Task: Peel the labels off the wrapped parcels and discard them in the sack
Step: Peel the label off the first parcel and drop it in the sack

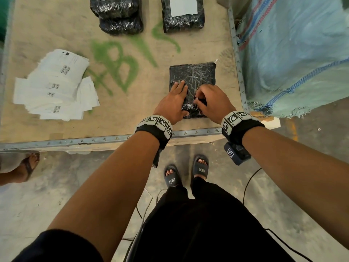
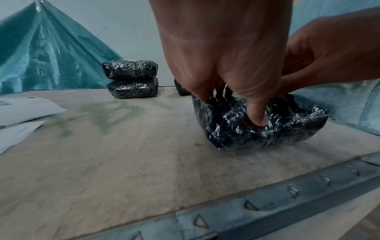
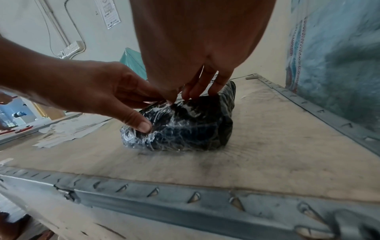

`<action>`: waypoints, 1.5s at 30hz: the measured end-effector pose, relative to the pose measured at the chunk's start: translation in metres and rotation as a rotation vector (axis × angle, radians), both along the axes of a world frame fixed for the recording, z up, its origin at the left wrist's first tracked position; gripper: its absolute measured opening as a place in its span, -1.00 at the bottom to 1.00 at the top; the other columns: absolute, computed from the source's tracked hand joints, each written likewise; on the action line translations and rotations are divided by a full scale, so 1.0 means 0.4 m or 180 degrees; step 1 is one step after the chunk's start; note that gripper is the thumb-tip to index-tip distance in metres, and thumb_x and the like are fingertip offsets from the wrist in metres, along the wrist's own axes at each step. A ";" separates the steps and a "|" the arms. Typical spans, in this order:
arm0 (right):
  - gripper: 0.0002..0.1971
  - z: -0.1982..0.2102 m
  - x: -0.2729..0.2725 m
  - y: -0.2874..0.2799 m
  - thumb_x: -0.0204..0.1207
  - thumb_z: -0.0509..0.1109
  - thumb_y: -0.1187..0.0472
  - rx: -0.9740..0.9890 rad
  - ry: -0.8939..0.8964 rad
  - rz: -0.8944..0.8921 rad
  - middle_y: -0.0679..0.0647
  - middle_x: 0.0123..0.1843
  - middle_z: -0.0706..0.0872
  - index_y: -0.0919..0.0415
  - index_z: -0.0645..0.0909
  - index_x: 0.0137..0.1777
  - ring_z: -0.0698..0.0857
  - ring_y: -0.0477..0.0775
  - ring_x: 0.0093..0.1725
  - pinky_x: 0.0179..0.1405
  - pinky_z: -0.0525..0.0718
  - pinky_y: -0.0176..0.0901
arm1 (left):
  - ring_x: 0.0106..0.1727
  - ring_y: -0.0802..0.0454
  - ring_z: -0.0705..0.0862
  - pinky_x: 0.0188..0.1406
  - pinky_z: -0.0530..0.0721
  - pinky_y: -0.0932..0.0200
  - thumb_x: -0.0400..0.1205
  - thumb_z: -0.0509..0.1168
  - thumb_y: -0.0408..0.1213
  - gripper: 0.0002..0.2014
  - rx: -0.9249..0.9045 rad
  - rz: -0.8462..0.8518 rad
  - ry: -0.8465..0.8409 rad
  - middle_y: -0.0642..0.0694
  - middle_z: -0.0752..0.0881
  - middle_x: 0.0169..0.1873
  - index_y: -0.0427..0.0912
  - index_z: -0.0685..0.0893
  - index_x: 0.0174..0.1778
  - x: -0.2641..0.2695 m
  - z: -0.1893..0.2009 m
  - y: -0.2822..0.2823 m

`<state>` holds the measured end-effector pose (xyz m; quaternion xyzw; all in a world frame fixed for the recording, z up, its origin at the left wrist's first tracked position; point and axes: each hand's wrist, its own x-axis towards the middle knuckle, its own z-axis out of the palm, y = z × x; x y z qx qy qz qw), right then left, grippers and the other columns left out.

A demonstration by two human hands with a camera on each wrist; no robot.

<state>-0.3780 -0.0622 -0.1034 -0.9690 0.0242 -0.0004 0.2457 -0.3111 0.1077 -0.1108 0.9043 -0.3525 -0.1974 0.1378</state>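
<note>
A black parcel [image 1: 196,76] in clear crinkled wrap lies near the table's front right corner, with no label showing on its top. My left hand [image 1: 178,99] lies flat on its left half, fingers straight, thumb [image 2: 257,113] pressed into the near side. My right hand [image 1: 200,100] has its fingertips [image 3: 186,95] curled on the near top, pinching the clear wrap; what sits under them is hidden. The pale blue woven sack [image 1: 292,53] stands just right of the table.
Two stacked black parcels [image 1: 118,14] and a single one with a white label [image 1: 182,5] sit at the back. A fanned pile of white labels [image 1: 54,86] lies at left. A metal rim [image 1: 94,139] edges the table. Another person's foot [image 1: 28,165] stands at left.
</note>
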 end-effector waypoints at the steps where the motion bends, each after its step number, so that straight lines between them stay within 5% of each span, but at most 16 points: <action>1: -0.84 0.003 -0.003 0.001 0.58 0.46 0.15 -0.0003 -0.0033 -0.0035 0.10 -0.01 0.69 0.20 0.61 0.06 0.60 0.14 0.01 0.04 0.59 0.00 | 0.77 -0.16 -0.06 0.70 0.22 -0.05 0.59 0.51 -0.18 -0.05 0.0041 0.0014 0.0001 -0.22 -0.02 0.76 -0.33 0.05 0.75 -0.002 0.007 -0.002; 10: -0.93 0.019 -0.025 0.026 0.59 0.40 0.40 -0.0456 -0.0346 0.0129 0.26 -0.11 0.73 0.38 0.71 -0.06 0.65 0.30 -0.12 -0.08 0.60 0.10 | 0.77 -0.16 -0.04 0.68 0.26 -0.07 0.58 0.52 -0.17 -0.04 0.0165 0.0014 0.0004 -0.21 0.00 0.76 -0.32 0.05 0.75 0.001 0.017 -0.008; 15: -0.80 0.023 -0.017 0.000 0.73 0.21 0.23 -0.0111 0.0218 0.0002 0.16 0.06 0.71 0.25 0.66 0.11 0.60 0.17 0.07 0.10 0.53 -0.03 | 0.77 -0.16 -0.05 0.68 0.27 -0.08 0.59 0.51 -0.16 -0.04 0.0183 -0.0010 0.0021 -0.22 -0.01 0.76 -0.32 0.04 0.75 0.002 0.018 -0.009; 20: -0.84 0.038 -0.009 0.009 0.53 0.52 0.13 0.0071 0.0334 -0.0194 -0.01 -0.18 0.65 0.16 0.60 -0.08 0.62 0.07 -0.11 -0.11 0.56 -0.11 | 0.77 -0.17 -0.07 0.69 0.25 -0.06 0.60 0.50 -0.15 -0.03 0.0202 -0.0024 0.0020 -0.22 -0.03 0.76 -0.32 0.02 0.75 0.003 0.018 -0.012; 26: -0.90 0.068 -0.022 -0.010 0.54 0.52 0.14 0.0418 0.0067 -0.0467 0.02 -0.14 0.86 0.11 0.83 -0.04 0.76 -0.03 -0.15 0.00 0.73 -0.09 | 0.77 -0.15 -0.07 0.69 0.24 -0.04 0.62 0.48 -0.11 -0.04 0.0293 -0.0084 -0.0017 -0.19 -0.04 0.77 -0.30 0.00 0.76 0.005 0.025 -0.013; 31: -0.78 0.162 -0.009 -0.075 0.67 0.36 0.21 0.0521 -0.0242 -0.0631 0.10 -0.04 0.87 0.23 0.81 0.14 0.78 0.00 -0.09 0.10 0.67 -0.19 | 0.77 -0.17 -0.10 0.70 0.22 -0.03 0.67 0.41 -0.07 -0.06 0.0557 -0.0190 -0.0059 -0.20 -0.10 0.77 -0.31 -0.07 0.76 0.001 0.044 -0.018; 34: -0.80 0.245 0.003 -0.142 0.65 0.37 0.18 0.0298 -0.0342 -0.0837 0.09 -0.07 0.86 0.19 0.82 0.05 0.76 0.11 -0.08 0.11 0.66 -0.07 | 0.77 -0.16 -0.12 0.67 0.21 -0.03 0.69 0.38 -0.05 -0.06 0.0746 -0.0257 -0.0053 -0.18 -0.14 0.77 -0.31 -0.11 0.76 0.001 0.061 -0.023; 39: -0.91 0.445 -0.002 -0.280 0.48 0.54 0.16 0.0051 -0.0625 -0.1295 0.00 -0.14 0.88 0.10 0.87 -0.16 0.79 -0.03 -0.08 0.29 0.47 -0.34 | 0.77 -0.15 -0.12 0.71 0.18 -0.01 0.70 0.35 0.00 -0.05 0.1011 -0.0321 -0.0007 -0.19 -0.16 0.76 -0.31 -0.13 0.76 0.015 0.071 -0.033; 42: -0.93 0.545 -0.019 -0.357 0.36 0.64 0.13 -0.0027 -0.0765 -0.1594 0.00 -0.28 0.84 0.09 0.84 -0.27 0.74 -0.10 -0.23 -0.07 0.34 -0.73 | 0.77 -0.16 -0.09 0.71 0.17 0.01 0.70 0.36 -0.04 -0.06 0.1078 -0.0330 -0.0058 -0.20 -0.14 0.76 -0.31 -0.13 0.76 0.017 0.074 -0.039; 45: -0.74 0.611 -0.045 -0.428 0.22 0.75 0.04 0.0038 -0.0872 -0.1891 -0.05 -0.37 0.76 0.13 0.74 -0.36 0.72 -0.05 -0.28 -0.10 0.59 -0.43 | 0.77 -0.16 -0.07 0.72 0.14 0.04 0.69 0.38 -0.06 -0.06 0.1067 -0.0302 -0.0085 -0.21 -0.14 0.77 -0.30 -0.11 0.76 0.019 0.074 -0.044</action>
